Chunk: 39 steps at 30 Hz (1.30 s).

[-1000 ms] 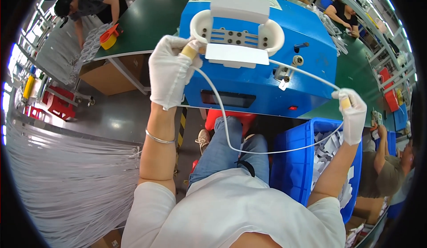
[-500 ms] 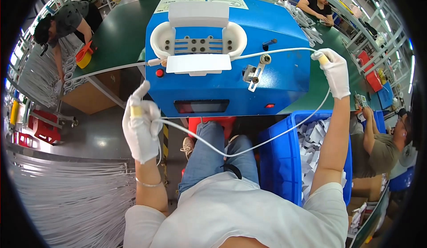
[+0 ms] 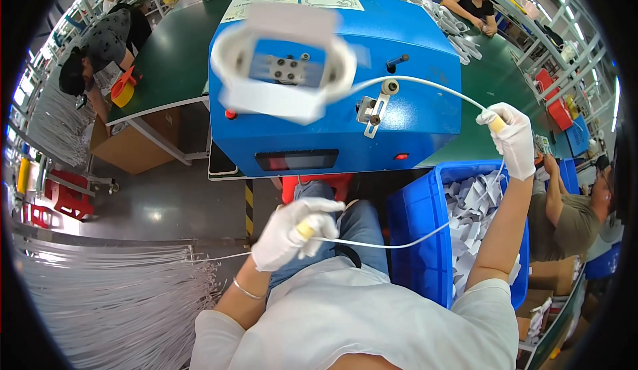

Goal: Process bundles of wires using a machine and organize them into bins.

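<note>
In front of me stands a blue winding machine (image 3: 372,34). Its white winding head (image 3: 276,101) is blurred by motion. A thin white cable (image 3: 425,81) runs from the head to my right hand (image 3: 513,141), whose gloved fingers are closed around it. From there the cable sags over the blue bin to my left hand (image 3: 296,232), also gloved and closed on it above my lap. Past the left hand it continues to a large bundle of white cables (image 3: 106,290). A pale yellow wrap shows on a finger of each glove.
A blue bin (image 3: 413,227) full of white paper scraps stands at my right. Behind the machine spreads a green table (image 3: 174,51) with coiled cables (image 3: 458,34) at the far right. Co-workers are at the left, far right and right. A red stool (image 3: 70,190) stands at left.
My left hand has moved right and down toward my lap, my right hand slightly outward. The winding head, sharp before, is now blurred and tilted, and the cable has shifted.
</note>
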Available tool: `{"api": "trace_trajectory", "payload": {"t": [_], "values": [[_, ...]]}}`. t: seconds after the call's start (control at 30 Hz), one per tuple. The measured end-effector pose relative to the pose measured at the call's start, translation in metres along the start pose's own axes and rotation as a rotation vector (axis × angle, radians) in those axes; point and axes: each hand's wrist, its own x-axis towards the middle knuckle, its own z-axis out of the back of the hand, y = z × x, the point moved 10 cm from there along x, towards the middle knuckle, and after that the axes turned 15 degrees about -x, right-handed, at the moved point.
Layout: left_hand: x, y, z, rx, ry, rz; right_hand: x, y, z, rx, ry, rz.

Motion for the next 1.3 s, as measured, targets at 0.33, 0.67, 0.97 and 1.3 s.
{"api": "trace_trajectory", "payload": {"t": [0.33,0.67,0.97,1.3], "values": [[0.007,0.085,-0.025,-0.073,0.166,0.301,-0.014,0.004,-0.026,0.345,0.176,-0.02],[-0.013,0.117,0.047,0.777,0.102,0.393,-0.046,0.059,-0.105,0.823,0.539,-0.097],[-0.013,0.131,0.025,0.898,0.301,0.413,-0.086,0.045,-0.123,1.035,0.53,-0.11],[-0.006,0.041,-0.023,1.28,0.391,0.15,-0.066,0.058,-0.109,0.846,0.426,-0.109]]}}
